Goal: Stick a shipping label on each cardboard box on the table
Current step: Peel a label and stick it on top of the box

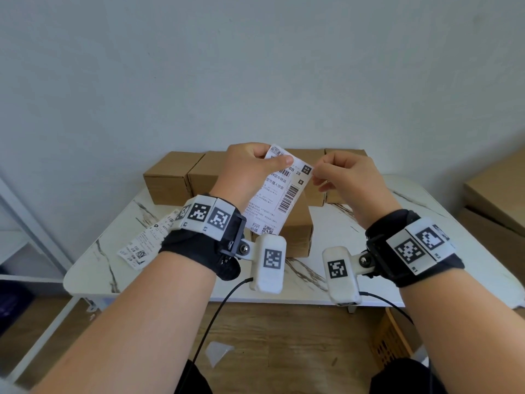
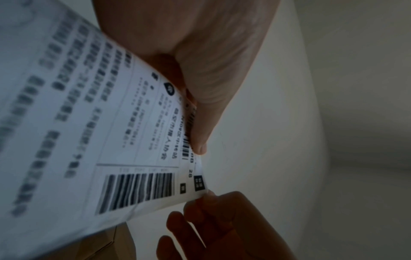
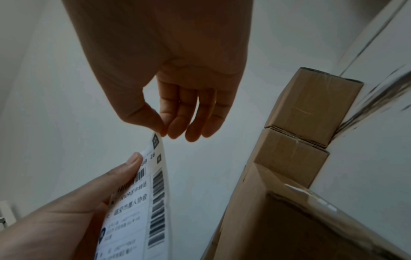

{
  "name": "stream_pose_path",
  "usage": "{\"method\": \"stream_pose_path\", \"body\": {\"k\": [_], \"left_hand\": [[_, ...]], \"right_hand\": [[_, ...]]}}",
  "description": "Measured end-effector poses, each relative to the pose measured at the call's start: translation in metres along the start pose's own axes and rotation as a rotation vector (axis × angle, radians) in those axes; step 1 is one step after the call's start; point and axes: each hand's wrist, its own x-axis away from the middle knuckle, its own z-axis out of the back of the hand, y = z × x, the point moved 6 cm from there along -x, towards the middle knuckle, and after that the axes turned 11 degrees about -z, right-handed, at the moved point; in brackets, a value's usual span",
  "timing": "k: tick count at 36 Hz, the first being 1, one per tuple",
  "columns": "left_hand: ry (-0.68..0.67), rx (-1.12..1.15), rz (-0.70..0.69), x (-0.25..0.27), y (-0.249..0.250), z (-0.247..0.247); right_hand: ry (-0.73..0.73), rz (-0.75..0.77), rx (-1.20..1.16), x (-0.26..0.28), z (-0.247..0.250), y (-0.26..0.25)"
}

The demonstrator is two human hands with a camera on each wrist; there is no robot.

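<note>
Pale wall [image 1: 255, 66] is filling the background behind a white marble-pattern table [image 1: 397, 231]; a row of cardboard boxes [image 1: 167, 177] is standing along the table's far edge, and one nearer box [image 1: 295, 231] is sitting in front of the row, below the hands.

Both hands are being held raised above the nearer box, each wrist wearing a dark strap with printed markers; the left hand [image 1: 247, 169] is gripping the shipping label [image 1: 279, 194] at its upper edge, thumb lying across the printed face and the remaining fingers curled behind the sheet; the label is hanging tilted in the air, clear of every box; the right hand [image 1: 343, 174] is pinching the label's upper right corner between thumb and forefinger, its other fingers hanging loosely curled beside the pinch.

More labels [image 1: 147, 243] are lying on the left part of the table, partly hidden by the left wrist strap.

Differences between views: only the head view is showing the table, the spare labels and the wooden floor [image 1: 284, 336]; the left wrist view is showing the label's print close up, blurred toward the near end, with the left thumb [image 2: 198, 140] pressing beside the small barcode; the right wrist view is showing the right fingertips [image 3: 175, 130] meeting at the label corner, and the taped seams on two boxes of the row.
</note>
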Motion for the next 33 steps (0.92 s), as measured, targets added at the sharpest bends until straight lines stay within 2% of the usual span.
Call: {"method": "stream_pose_path", "body": {"k": [10,13,17,19,22,28,33], "left_hand": [[0.034,-0.065,-0.062,-0.003,-0.002,0.001],[0.045,-0.213,-0.122,-0.004,-0.005,-0.001],[0.127,-0.619,-0.289,-0.001,-0.003,-0.004],[0.165,-0.68,-0.347,0.006,-0.001,-0.007],[0.169,-0.631,-0.388,0.013,-0.002,-0.013],[0.057,-0.548,-0.348,0.014,-0.003,-0.022],[0.053,-0.536,-0.342,0.013,-0.001,-0.022]], "right_hand": [[0.016,0.006,0.045,0.004,-0.001,0.001],[0.011,-0.005,0.052,0.004,-0.002,0.004],[-0.002,-0.019,0.026,0.005,-0.004,0.007],[-0.005,-0.027,0.007,0.005,-0.004,0.009],[-0.013,-0.03,0.001,0.004,-0.005,0.01],[-0.041,-0.003,0.006,0.003,-0.006,0.008],[-0.065,0.008,0.016,0.002,-0.007,0.007]]}}
